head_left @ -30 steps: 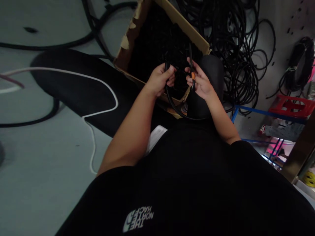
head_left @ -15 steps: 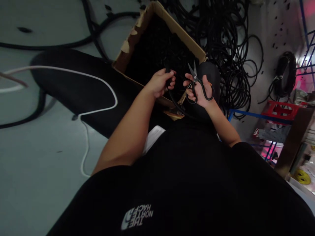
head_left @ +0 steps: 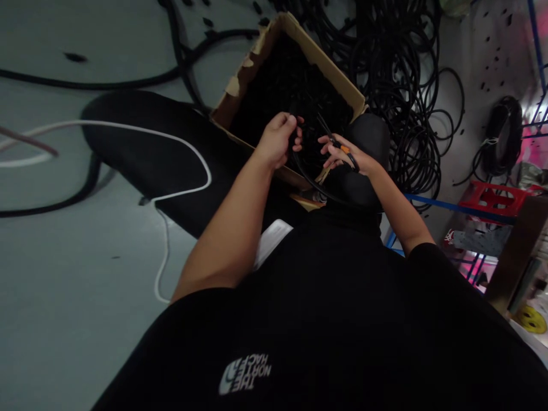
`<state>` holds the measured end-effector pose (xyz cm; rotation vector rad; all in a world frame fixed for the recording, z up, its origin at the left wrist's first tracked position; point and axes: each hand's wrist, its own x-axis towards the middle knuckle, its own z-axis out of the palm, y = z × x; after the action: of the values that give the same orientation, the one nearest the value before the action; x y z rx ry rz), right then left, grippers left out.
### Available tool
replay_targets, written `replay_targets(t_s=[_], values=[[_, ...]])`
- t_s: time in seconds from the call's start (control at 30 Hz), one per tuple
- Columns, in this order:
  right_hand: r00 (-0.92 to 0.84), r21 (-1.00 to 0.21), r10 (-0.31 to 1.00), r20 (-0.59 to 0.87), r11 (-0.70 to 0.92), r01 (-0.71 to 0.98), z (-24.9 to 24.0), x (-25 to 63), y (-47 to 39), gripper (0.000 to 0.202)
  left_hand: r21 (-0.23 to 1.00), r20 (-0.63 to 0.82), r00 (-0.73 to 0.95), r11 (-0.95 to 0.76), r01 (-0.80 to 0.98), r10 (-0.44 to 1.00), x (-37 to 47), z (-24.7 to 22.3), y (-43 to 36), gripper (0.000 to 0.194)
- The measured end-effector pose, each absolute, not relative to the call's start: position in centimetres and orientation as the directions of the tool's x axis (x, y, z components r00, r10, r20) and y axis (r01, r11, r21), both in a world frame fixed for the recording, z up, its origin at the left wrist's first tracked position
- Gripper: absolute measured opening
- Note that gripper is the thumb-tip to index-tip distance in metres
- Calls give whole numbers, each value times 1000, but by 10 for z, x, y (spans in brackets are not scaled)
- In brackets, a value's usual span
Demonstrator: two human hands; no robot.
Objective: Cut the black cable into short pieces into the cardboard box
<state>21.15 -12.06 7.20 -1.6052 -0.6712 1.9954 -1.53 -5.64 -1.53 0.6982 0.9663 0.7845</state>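
Closed around a black rubber hose (head_left: pixel 306 176), my left hand (head_left: pixel 277 140) is over the near side of an open cardboard box (head_left: pixel 327 54). From that hand the hose curves down and right toward my lap. My right hand (head_left: pixel 349 153) holds black-handled scissors (head_left: pixel 324 124), seen nearly edge-on, their blades pointing up and left over the box. A small orange patch shows at the fingers there. The blades are apart from the hose, and whether they are spread I cannot tell. Inside the box lie many short dark pieces, hard to make out in the shadow.
A big tangle of black hose (head_left: pixel 398 68) lies right of the box. Farther right are a tied black coil (head_left: pixel 504 134) and a red stool (head_left: pixel 492 197). A white cable (head_left: pixel 171 134) crosses my leg at left. Dark scraps dot the floor.
My right hand has turned over, so the scissors went from facing me broadly to nearly edge-on. My left hand keeps its grip on the hose. The whole view has shifted slightly.
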Motion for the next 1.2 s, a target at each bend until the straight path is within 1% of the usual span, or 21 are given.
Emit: replay_targets(t_s=[0.1, 0.2, 0.3, 0.4, 0.47, 0.63, 0.73, 0.83, 0.93, 1.03, 1.1, 1.2], values=[[-218, -690, 664, -715, -721, 66, 57, 215, -113, 30, 875, -395, 345, 463, -141, 852, -16, -32, -61, 55], [-307, -731, 667, -679, -654, 195, 33, 224, -107, 45, 924, -361, 367, 382, 15, 858, -13, -48, -65, 61], [-405, -762, 648, -645, -583, 281, 7, 233, -103, 60, 956, -292, 362, 278, 92, 885, -11, -56, -65, 68], [-436, -774, 640, -633, -521, 359, -14, 237, -99, 71, 974, -204, 346, 154, 167, 916, -13, -55, -64, 69], [-427, -766, 638, -641, -497, 407, -22, 237, -96, 74, 971, -173, 342, 103, 215, 924, -15, -51, -64, 66], [-390, -735, 626, -675, -526, 429, -22, 231, -90, 67, 967, -167, 368, 79, 242, 915, -17, -38, -69, 52], [-320, -701, 631, -707, -564, 437, -14, 225, -91, 59, 969, -178, 386, 92, 231, 905, -14, -36, -73, 55], [-270, -691, 646, -714, -590, 418, -11, 218, -94, 52, 969, -195, 401, 112, 221, 895, -11, -45, -74, 56], [-255, -719, 686, -681, -562, 409, -15, 212, -96, 55, 965, -203, 416, 110, 237, 886, -10, -58, -72, 50], [-254, -748, 724, -642, -518, 415, -24, 209, -95, 56, 968, -182, 436, 83, 238, 881, -11, -67, -70, 47], [-260, -758, 736, -625, -494, 425, -29, 208, -93, 50, 971, -173, 439, 77, 228, 882, -10, -70, -70, 51], [-262, -757, 745, -613, -459, 465, -32, 208, -91, 36, 967, -186, 418, 91, 237, 889, -10, -78, -70, 59]])
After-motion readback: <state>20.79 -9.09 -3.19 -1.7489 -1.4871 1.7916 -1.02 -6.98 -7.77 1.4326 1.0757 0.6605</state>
